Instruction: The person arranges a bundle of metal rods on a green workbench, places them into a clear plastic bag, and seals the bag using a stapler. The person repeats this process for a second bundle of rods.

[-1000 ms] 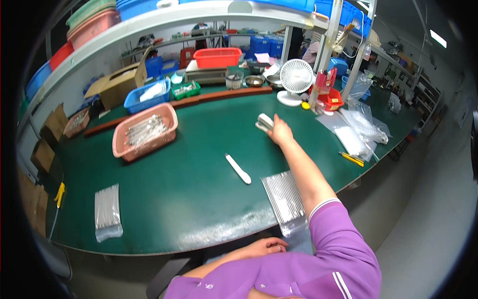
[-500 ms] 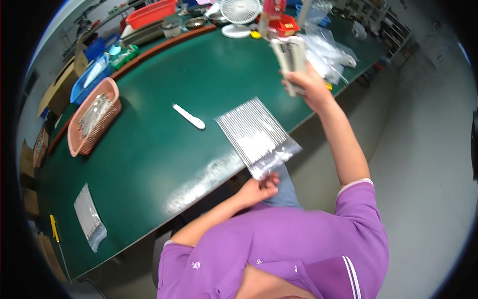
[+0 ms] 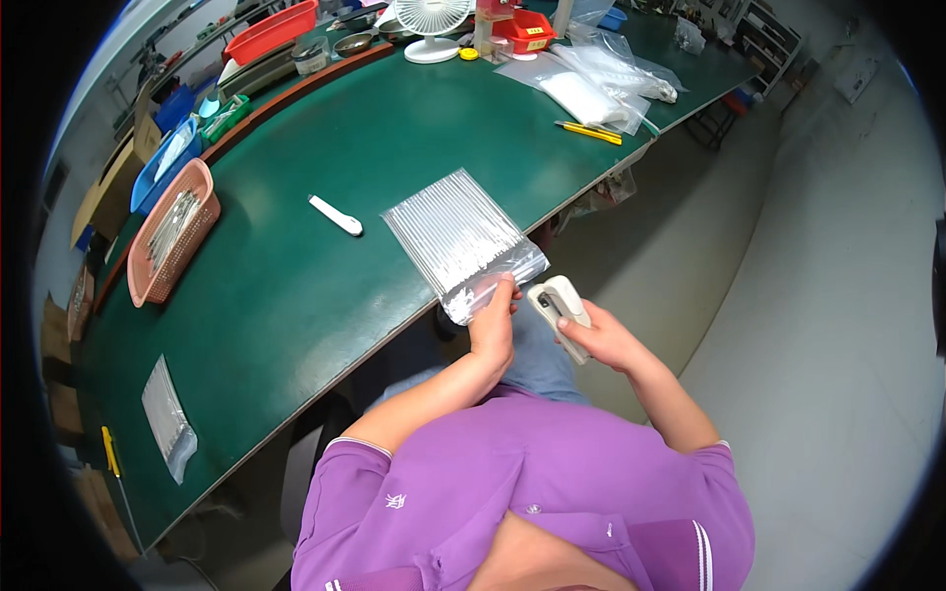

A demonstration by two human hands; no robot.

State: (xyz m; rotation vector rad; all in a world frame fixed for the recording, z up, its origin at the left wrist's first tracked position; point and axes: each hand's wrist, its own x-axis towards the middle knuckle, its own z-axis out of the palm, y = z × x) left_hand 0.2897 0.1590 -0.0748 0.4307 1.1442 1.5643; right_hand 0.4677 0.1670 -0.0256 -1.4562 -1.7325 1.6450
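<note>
A clear plastic bag of thin silvery rods (image 3: 453, 231) lies at the table's front edge, its loose end overhanging. My left hand (image 3: 495, 325) pinches that loose end between thumb and fingers. Just right of the bag, off the table edge, my right hand (image 3: 606, 340) is closed around a cream-coloured stapler (image 3: 571, 297), its jaws apart and pointing toward the bag. To the left of the bag lies a white slim-handled cutter (image 3: 336, 216). A second, narrower bag of rods (image 3: 169, 419) rests at the near left of the table.
A pink basket (image 3: 204, 212) of metal parts stands at the left. Toward the far right are a yellow utility knife (image 3: 591, 132) and clear plastic bags (image 3: 591, 94). A white fan (image 3: 432, 49) and a red bin (image 3: 522, 37) stand at the back; a yellow-handled tool (image 3: 108, 451) lies at the left edge.
My right hand has come down from the far right with the stapler, close to the bag. My left hand has moved up onto the bag's loose end. The view has shifted slightly.
</note>
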